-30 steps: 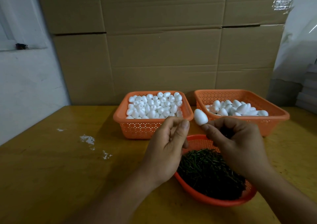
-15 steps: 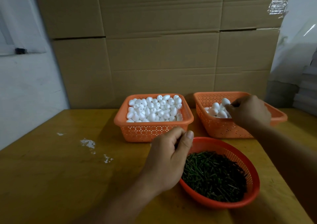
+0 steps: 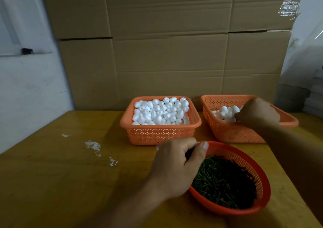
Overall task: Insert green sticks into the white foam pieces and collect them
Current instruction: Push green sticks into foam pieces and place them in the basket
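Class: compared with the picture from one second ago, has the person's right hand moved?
Yes. The right hand has gone from above the round basket of green sticks away to the right-hand rectangular basket, among its foam pieces.

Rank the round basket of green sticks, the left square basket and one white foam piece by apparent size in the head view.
1. Round basket, though nearest the camera, so unsure
2. Left square basket
3. Foam piece, clearly smallest

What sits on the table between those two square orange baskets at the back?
Nothing: the head view shows only a bare strip of table between the left basket and the right basket.
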A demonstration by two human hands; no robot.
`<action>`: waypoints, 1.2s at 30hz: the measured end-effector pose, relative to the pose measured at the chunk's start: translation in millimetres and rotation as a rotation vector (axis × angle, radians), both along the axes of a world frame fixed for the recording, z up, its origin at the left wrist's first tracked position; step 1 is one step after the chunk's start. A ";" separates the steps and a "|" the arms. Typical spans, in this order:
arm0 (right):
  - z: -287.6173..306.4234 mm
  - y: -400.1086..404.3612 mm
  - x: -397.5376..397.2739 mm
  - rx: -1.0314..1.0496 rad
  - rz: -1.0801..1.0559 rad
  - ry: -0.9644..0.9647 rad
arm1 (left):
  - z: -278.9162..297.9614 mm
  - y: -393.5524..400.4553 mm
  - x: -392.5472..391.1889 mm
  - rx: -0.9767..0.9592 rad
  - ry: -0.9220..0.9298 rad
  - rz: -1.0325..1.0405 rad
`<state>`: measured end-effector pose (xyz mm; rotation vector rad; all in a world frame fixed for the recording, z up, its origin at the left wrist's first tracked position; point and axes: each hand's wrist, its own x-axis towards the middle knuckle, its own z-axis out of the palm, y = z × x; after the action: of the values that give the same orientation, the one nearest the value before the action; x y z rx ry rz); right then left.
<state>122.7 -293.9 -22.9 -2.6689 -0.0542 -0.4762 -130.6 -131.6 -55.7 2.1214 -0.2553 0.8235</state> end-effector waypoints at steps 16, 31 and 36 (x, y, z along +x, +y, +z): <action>22.7 -12.9 -128.5 0.401 0.533 -0.100 | -3.7 3.4 4.1 -0.018 -0.001 0.028; -11.9 -15.0 -161.1 0.243 0.738 0.002 | 48.1 70.3 48.5 0.035 0.149 0.407; -13.4 -13.8 -164.7 0.238 0.769 -0.047 | 69.7 118.5 93.4 0.162 0.591 0.414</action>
<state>-42.0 -307.7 -36.3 -2.1763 -0.9302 -0.2619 -37.2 -13.1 14.1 2.5040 0.4538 0.3672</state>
